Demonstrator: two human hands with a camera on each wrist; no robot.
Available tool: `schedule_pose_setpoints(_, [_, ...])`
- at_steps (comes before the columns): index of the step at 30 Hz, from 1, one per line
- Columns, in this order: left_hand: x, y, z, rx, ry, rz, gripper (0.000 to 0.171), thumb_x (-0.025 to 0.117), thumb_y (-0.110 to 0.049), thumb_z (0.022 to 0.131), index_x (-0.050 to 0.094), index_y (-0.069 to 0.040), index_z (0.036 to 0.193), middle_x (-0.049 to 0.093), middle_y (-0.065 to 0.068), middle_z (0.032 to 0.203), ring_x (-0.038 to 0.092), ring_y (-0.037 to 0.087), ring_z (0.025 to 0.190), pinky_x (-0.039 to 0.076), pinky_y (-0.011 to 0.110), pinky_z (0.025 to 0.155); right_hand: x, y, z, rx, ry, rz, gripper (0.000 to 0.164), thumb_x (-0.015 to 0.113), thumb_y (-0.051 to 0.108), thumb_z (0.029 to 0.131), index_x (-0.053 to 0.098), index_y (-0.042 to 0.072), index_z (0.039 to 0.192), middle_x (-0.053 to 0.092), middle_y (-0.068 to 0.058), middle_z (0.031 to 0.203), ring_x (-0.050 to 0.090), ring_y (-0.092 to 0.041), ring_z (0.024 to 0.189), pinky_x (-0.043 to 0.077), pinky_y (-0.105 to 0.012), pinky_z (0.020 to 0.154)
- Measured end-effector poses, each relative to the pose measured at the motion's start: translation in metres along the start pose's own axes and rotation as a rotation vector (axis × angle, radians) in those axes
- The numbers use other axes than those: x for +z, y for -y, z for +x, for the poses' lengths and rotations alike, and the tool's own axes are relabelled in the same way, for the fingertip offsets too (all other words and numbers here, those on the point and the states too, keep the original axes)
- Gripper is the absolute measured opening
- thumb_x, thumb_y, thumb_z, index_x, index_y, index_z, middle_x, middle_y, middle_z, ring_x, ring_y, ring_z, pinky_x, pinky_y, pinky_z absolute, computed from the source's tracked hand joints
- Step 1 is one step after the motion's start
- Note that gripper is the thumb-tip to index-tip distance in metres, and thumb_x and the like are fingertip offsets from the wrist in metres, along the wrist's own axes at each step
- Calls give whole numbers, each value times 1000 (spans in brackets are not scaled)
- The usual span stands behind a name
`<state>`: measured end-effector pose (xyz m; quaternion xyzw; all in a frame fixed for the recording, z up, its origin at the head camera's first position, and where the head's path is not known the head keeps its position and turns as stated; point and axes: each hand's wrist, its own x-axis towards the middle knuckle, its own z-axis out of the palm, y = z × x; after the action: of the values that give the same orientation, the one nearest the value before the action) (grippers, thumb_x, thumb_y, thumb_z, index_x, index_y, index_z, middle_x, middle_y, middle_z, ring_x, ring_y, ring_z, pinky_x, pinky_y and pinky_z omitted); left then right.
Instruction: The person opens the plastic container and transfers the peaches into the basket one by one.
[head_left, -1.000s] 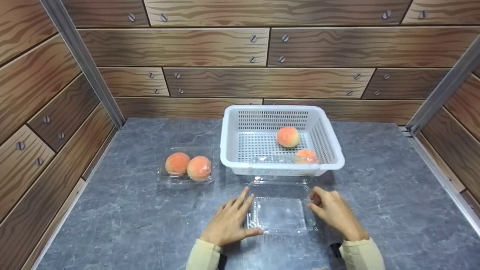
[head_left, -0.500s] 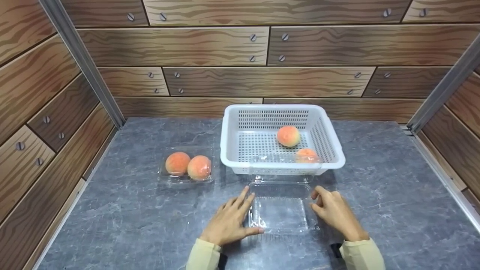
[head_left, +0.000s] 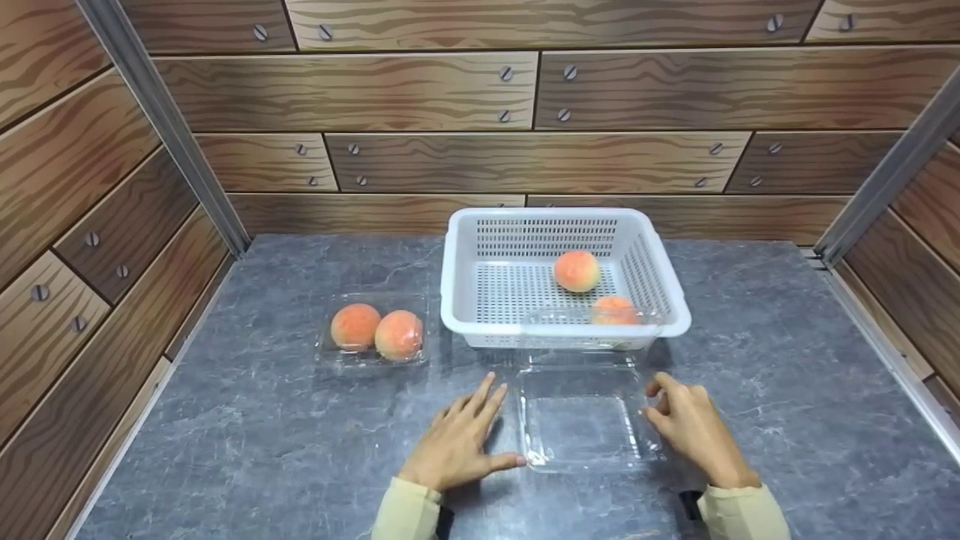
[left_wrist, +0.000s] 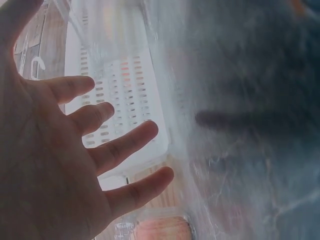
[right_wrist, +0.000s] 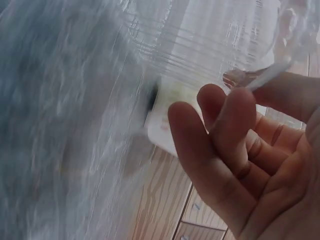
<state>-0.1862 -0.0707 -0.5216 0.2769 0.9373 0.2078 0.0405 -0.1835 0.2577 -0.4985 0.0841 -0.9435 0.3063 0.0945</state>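
Observation:
A clear plastic clamshell container [head_left: 581, 431] lies opened out on the grey table, with no fruit in its base. Its raised lid [head_left: 551, 320] stands at the far side, in front of the basket. My right hand [head_left: 697, 435] pinches the container's right rim; in the right wrist view the thin plastic edge [right_wrist: 270, 75] runs between thumb and fingers. To the left of the container my left hand [head_left: 454, 454] is spread, its thumb tip at the near left corner. The left wrist view shows its fingers [left_wrist: 132, 145] straight and apart, holding nothing.
A white slotted basket [head_left: 459, 277] behind holds a peach [head_left: 577, 271] and a second peach [head_left: 613, 309], partly behind the lid. At the left, another clear container [head_left: 322, 352] holds two peaches [head_left: 355, 327]. Wood-patterned walls [head_left: 420, 90] bound the table.
The clamshell container has slid to the right together with my right hand, opening a gap beside the left fingers. My left hand has stayed almost where it was.

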Motion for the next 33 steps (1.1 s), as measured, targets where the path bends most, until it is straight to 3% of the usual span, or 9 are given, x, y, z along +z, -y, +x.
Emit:
schedule_pose_setpoints(5, [0, 0, 0, -5, 5, -5, 98, 65, -66, 88, 32, -7, 159, 22, 13, 166, 45, 41, 136, 41, 66, 106, -12, -12, -5, 23, -23, -16, 19, 72, -10, 79, 66, -5, 97, 66, -4, 64, 59, -14, 54, 52, -28, 49])
schedule_pose_setpoints(13, [0, 1, 0, -10, 13, -19, 97, 65, -64, 89, 31, -7, 159, 22, 15, 166, 44, 43, 136, 40, 66, 107, -30, -41, -15, 1, -110, -117, 24, 75, -9, 77, 69, -5, 100, 66, -2, 62, 56, -14, 53, 49, -34, 50])
schedule_pose_setpoints(25, [0, 4, 0, -11, 9, 20, 95, 65, -64, 89, 35, -6, 158, 26, 17, 164, 41, 42, 139, 36, 63, 112, -67, -87, -31, 83, -143, -230, 26, 76, -2, 81, 70, -6, 106, 72, -13, 71, 64, -29, 58, 51, -61, 59])
schedule_pose_setpoints(33, [-1, 6, 0, -20, 12, 30, 93, 64, -65, 89, 37, -7, 157, 30, 17, 163, 40, 41, 140, 37, 62, 111, -88, -111, -39, 122, -169, -266, 24, 77, -2, 81, 71, -5, 104, 71, -14, 71, 61, -29, 57, 47, -55, 52])
